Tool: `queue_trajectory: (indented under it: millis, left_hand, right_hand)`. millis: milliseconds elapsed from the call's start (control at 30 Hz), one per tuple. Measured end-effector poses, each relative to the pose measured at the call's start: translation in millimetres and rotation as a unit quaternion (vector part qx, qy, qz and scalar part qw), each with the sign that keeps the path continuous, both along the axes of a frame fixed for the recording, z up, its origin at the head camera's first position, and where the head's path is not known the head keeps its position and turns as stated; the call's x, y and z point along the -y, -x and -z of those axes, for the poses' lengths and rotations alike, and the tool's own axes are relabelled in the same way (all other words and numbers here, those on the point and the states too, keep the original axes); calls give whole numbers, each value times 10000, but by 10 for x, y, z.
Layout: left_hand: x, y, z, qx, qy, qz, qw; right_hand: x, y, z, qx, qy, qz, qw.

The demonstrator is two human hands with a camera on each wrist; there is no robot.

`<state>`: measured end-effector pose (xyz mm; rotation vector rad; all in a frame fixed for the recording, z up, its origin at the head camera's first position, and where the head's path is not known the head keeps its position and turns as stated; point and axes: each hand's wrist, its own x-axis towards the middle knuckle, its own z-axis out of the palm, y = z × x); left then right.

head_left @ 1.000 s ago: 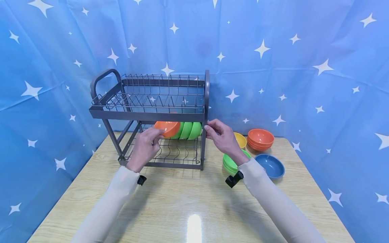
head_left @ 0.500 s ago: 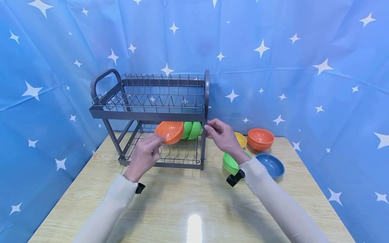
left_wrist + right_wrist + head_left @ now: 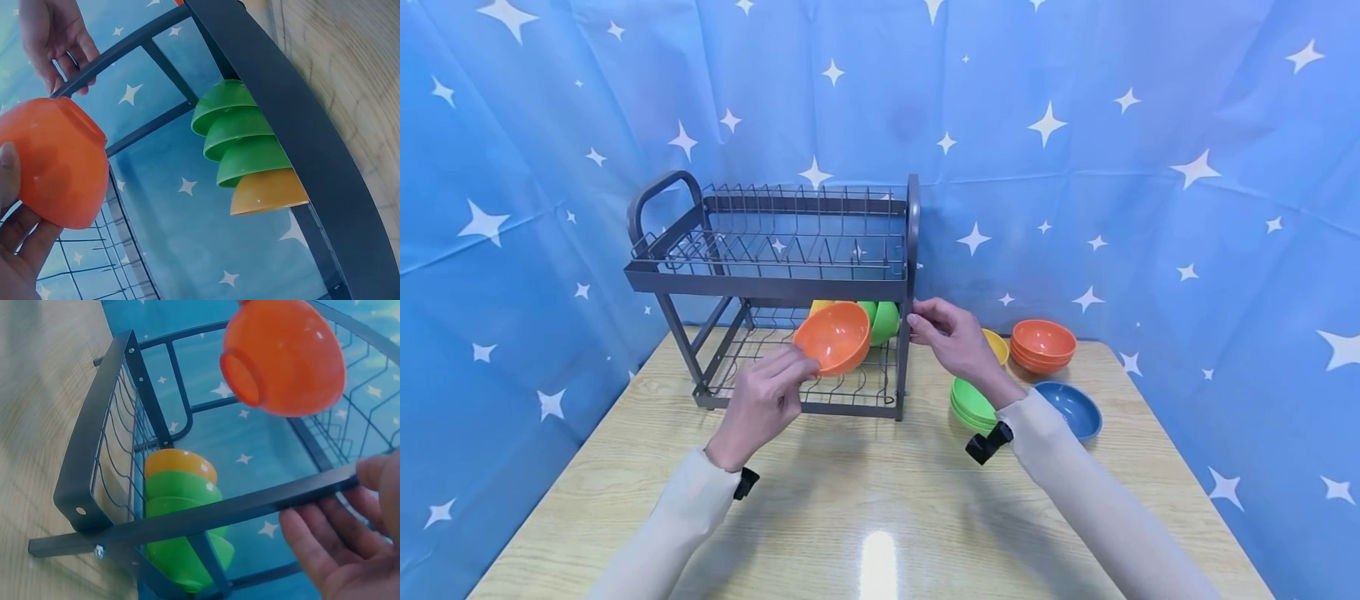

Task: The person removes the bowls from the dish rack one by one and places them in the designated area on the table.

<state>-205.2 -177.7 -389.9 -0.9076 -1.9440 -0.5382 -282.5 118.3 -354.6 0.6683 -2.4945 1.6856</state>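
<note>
My left hand (image 3: 763, 402) pinches the rim of an orange bowl (image 3: 833, 335), held tilted in front of the lower tier of a dark two-tier dish rack (image 3: 767, 287). My right hand (image 3: 953, 340) holds the rack's right front post, thumb on one side and fingers on the other in the right wrist view. On the lower tier, several green bowls (image 3: 240, 128) stand on edge in a row, with a yellow bowl (image 3: 265, 190) at the row's end. The head view shows these partly hidden behind the orange bowl.
Right of the rack, on the wooden table (image 3: 880, 492), sit stacked orange bowls (image 3: 1043, 342), stacked green bowls (image 3: 973, 406), a yellow bowl (image 3: 997, 345) and a blue bowl (image 3: 1071, 408). A blue star-patterned curtain (image 3: 1000, 167) hangs behind.
The left hand has drawn the orange bowl from beside the green bowls toward me and slightly right, so yellow now shows behind it. The right hand stays at the post.
</note>
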Motion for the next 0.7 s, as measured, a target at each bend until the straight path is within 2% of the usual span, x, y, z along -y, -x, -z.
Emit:
queue_trajectory:
  millis: [267, 400, 567, 700]
  left_hand:
    - [-45, -78, -15, -209, 160, 196, 9995]
    - [-73, -152, -53, -110, 319, 180, 9993]
    - [-120, -216, -83, -88, 464, 295, 9984]
    - [-170, -238, -96, -148, 630, 425, 9970]
  right_hand:
    - [-113, -179, -68, -272, -956, 107, 9950]
    - [-182, -298, -112, -480, -1080, 101, 9929]
    - [-313, -438, -189, -902, -1069, -269, 9898]
    - [-408, -552, -213, -1331, -1183, -483, 9828]
